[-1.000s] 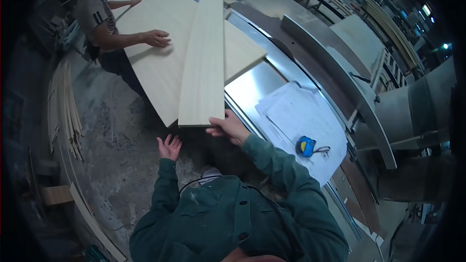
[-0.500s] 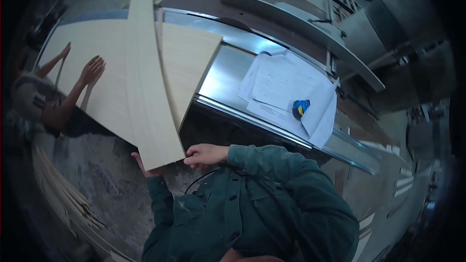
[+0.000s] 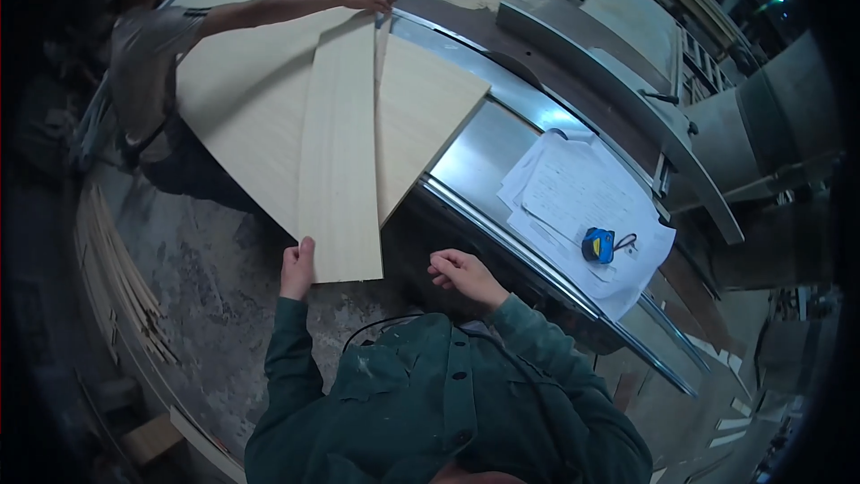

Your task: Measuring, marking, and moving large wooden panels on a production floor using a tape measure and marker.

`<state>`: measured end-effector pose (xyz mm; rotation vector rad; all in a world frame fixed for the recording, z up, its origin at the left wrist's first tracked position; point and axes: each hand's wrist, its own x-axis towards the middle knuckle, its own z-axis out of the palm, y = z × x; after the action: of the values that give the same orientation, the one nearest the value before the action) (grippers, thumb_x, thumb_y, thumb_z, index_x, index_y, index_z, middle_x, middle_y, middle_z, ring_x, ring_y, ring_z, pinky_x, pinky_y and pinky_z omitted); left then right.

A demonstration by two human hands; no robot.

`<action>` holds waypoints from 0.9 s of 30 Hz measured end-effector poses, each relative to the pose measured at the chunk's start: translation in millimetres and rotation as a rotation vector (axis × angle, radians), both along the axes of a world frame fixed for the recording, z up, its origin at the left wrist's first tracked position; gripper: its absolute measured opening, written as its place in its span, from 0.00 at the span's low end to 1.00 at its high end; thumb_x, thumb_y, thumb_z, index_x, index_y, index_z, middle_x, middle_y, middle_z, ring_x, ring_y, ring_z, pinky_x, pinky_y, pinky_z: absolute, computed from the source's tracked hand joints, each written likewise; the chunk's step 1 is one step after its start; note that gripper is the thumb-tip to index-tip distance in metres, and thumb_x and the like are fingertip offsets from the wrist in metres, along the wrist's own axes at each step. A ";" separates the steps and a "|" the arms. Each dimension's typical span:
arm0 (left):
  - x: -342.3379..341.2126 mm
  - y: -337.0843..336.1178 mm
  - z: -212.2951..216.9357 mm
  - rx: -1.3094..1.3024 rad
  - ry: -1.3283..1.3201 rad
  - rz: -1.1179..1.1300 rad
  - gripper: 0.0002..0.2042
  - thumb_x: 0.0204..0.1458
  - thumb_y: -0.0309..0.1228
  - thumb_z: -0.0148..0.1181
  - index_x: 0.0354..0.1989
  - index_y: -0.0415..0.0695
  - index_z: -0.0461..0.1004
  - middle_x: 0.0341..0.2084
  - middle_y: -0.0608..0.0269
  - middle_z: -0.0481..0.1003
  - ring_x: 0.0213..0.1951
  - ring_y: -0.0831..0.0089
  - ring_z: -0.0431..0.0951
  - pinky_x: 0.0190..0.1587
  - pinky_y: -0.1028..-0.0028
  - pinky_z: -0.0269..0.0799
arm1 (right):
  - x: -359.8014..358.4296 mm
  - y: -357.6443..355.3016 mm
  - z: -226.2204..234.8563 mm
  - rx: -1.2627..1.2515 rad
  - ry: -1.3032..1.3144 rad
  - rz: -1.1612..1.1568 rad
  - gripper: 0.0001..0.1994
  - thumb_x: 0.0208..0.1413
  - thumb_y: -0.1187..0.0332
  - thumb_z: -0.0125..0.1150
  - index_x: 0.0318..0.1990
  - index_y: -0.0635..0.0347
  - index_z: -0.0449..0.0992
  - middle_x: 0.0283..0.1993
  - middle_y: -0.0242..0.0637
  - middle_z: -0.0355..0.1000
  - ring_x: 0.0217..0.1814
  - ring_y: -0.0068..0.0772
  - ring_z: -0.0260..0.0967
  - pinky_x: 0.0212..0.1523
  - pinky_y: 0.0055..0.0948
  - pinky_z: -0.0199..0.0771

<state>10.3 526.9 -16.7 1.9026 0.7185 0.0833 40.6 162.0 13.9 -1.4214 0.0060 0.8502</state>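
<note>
A long pale wooden board (image 3: 342, 152) lies across a wide wood panel (image 3: 260, 99), its near end sticking out toward me. My left hand (image 3: 298, 267) grips the board's near left corner, thumb on top and fingers beneath. To the right of that end, my right hand (image 3: 466, 275) hovers apart from the board with its fingers curled in; whether something small is in them I cannot make out. A co-worker's hand (image 3: 369, 1) rests on the board's far part, the arm stretched over the panel from the left.
The panel lies on a metal machine table (image 3: 488, 157) with a long fence (image 3: 609, 90) behind. Written paper sheets (image 3: 573, 188) and a blue tape measure (image 3: 597, 246) lie at the right. Thin wood strips (image 3: 121, 269) are on the floor at left.
My right hand has let go of the board's corner and moved right. The co-worker has reached across onto the board's far part. My view has shifted, so the scene sits further right.
</note>
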 end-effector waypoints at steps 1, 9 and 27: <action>-0.7 -7.4 4.2 0.003 -0.069 -0.001 0.24 0.59 0.52 0.54 0.27 0.39 0.67 0.23 0.69 0.67 0.30 0.80 0.65 0.36 0.74 0.66 | 8.5 12.3 0.3 0.007 -0.003 0.023 0.22 0.63 0.55 0.55 0.58 0.59 0.68 0.46 0.35 0.74 0.40 0.24 0.73 0.42 0.25 0.74; -48.5 -80.8 -16.4 0.027 -0.133 0.055 0.25 0.60 0.53 0.52 0.34 0.37 0.68 0.25 0.61 0.73 0.31 0.76 0.71 0.34 0.71 0.69 | 11.8 74.3 -22.9 -0.105 -0.565 0.050 0.42 0.63 0.61 0.56 0.72 0.67 0.33 0.70 0.50 0.54 0.68 0.30 0.57 0.64 0.26 0.59; -122.1 -174.3 -29.9 -0.706 0.140 -0.269 0.22 0.62 0.44 0.54 0.56 0.42 0.60 0.44 0.62 0.71 0.46 0.74 0.71 0.50 0.70 0.69 | 1.0 -63.9 -11.8 0.256 -0.018 0.196 0.42 0.61 0.67 0.59 0.74 0.58 0.34 0.72 0.35 0.52 0.67 0.21 0.52 0.66 0.25 0.54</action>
<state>-111.8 352.6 -46.6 1.3097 0.4859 -0.4261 41.6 98.1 2.1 -1.2011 -0.2511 0.9627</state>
